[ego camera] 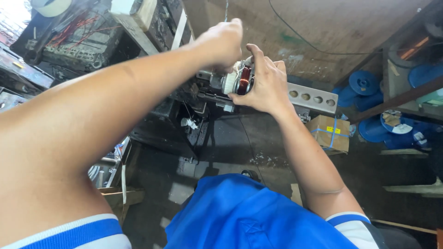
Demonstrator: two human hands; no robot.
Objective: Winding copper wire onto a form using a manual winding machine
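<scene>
A small coil of copper-coloured wire point(244, 76) on a white bobbin sits on a winding machine's shaft at upper centre. My right hand point(264, 83) wraps around the coil from the right, thumb up and fingers under it. My left hand point(222, 42) is just above and left of the coil, fingers curled shut at the machine's white end; whether it grips something is hidden. Both bare forearms reach forward from blue-and-white sleeves.
A perforated metal rail point(312, 97) runs right from the coil. A dark machine body point(164, 131) stands below left. A taped cardboard box point(329, 133) lies on the floor, with blue spools point(364, 83) and a metal rack point(406, 69) at right. Cluttered machinery with red wires point(76, 37) fills upper left.
</scene>
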